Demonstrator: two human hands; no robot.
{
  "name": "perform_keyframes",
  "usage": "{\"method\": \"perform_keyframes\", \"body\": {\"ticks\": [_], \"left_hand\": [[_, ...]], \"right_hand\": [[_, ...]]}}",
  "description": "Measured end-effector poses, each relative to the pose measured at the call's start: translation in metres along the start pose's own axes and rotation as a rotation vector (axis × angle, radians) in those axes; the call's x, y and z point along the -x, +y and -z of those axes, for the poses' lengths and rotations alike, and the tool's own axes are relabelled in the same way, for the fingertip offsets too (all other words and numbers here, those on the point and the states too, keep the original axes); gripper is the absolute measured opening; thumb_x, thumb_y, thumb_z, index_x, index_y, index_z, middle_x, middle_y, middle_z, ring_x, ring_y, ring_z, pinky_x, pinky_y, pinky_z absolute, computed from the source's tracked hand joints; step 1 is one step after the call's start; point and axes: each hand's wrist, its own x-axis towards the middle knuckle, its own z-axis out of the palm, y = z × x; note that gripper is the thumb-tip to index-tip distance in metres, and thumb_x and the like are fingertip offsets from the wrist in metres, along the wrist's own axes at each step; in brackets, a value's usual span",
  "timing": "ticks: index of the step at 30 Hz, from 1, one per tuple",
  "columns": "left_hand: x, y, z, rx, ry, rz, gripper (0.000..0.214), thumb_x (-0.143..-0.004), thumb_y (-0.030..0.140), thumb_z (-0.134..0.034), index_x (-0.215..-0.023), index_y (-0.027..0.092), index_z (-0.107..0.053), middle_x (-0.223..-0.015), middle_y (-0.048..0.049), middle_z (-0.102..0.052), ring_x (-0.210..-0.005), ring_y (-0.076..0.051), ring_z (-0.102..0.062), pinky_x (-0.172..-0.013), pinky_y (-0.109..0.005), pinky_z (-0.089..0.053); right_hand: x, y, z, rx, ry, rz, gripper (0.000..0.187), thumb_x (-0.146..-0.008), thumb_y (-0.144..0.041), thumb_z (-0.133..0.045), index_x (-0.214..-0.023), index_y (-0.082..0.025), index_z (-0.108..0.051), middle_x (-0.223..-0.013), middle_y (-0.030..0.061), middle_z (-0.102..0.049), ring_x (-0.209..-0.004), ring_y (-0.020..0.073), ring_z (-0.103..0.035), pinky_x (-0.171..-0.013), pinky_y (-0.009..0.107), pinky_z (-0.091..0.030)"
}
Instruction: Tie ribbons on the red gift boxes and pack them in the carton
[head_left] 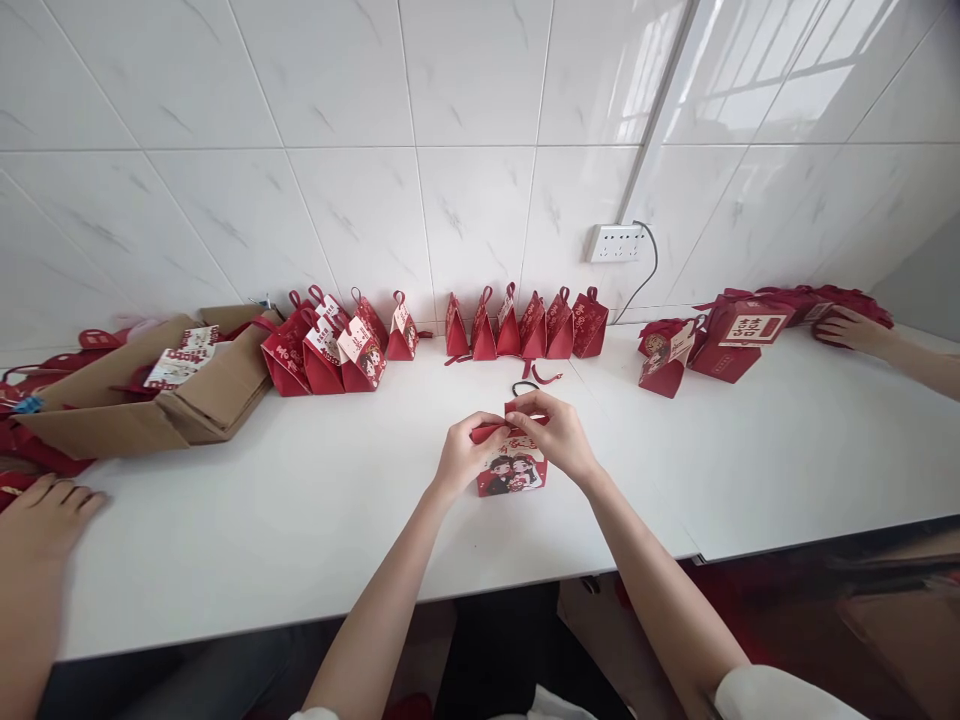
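Note:
A small red paper gift box (513, 472), printed with a cartoon bride and groom, stands upright on the white table in front of me. My left hand (474, 452) pinches its top edge from the left. From the right, my right hand (553, 432) grips the top too, with its thumb close to my left fingers. Part of the box's upper edge is hidden behind my fingers. Just behind the box lie a dark loop (525, 387) and a loose red ribbon (547, 376).
Several folded red boxes (531, 325) line the wall, with a cluster (324, 345) to their left. An open cardboard carton (105, 430) holds more. At the right are further red boxes (726, 345). Other people's hands (56, 515) reach in at both sides. A power strip (619, 243) hangs on the wall.

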Motion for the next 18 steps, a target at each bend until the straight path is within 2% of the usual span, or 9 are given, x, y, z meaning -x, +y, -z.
{"method": "perform_keyframes", "body": {"ticks": [9,12,15,18], "left_hand": [[0.026,0.005,0.014,-0.027,0.009,0.038,0.016,-0.077,0.029,-0.061,-0.085,0.015,-0.066,-0.085,-0.0039,-0.070,-0.080,-0.017,-0.065,-0.072,-0.026,-0.050],[0.031,0.011,0.021,-0.035,-0.023,0.055,0.015,-0.076,0.029,-0.062,-0.082,0.016,-0.065,-0.080,-0.0033,-0.069,-0.075,-0.016,-0.064,-0.068,-0.025,-0.049],[0.033,0.018,0.026,-0.052,-0.058,0.060,0.015,-0.073,0.027,-0.064,-0.081,0.015,-0.067,-0.077,-0.0031,-0.070,-0.073,-0.017,-0.064,-0.067,-0.025,-0.049],[0.040,0.025,0.025,-0.091,-0.032,0.062,0.014,-0.073,0.025,-0.063,-0.079,0.014,-0.068,-0.076,-0.0043,-0.071,-0.075,-0.018,-0.065,-0.068,-0.025,-0.049]], "right_hand": [[0.012,-0.007,-0.013,-0.071,-0.023,0.001,0.010,-0.074,-0.028,-0.065,-0.073,-0.019,-0.064,-0.074,0.0027,-0.069,-0.072,0.0167,-0.065,-0.069,0.029,-0.053],[0.016,-0.007,-0.019,-0.094,-0.042,0.006,0.013,-0.075,-0.031,-0.065,-0.073,-0.019,-0.063,-0.074,0.0024,-0.069,-0.069,0.0162,-0.065,-0.067,0.029,-0.053],[0.022,-0.008,-0.022,-0.101,-0.069,0.052,0.015,-0.076,-0.034,-0.065,-0.073,-0.019,-0.063,-0.073,0.0025,-0.068,-0.070,0.0164,-0.065,-0.069,0.029,-0.054],[0.033,-0.012,-0.023,-0.056,-0.075,0.106,0.018,-0.078,-0.036,-0.062,-0.073,-0.019,-0.063,-0.075,0.0041,-0.068,-0.071,0.0175,-0.065,-0.066,0.027,-0.055]]}}
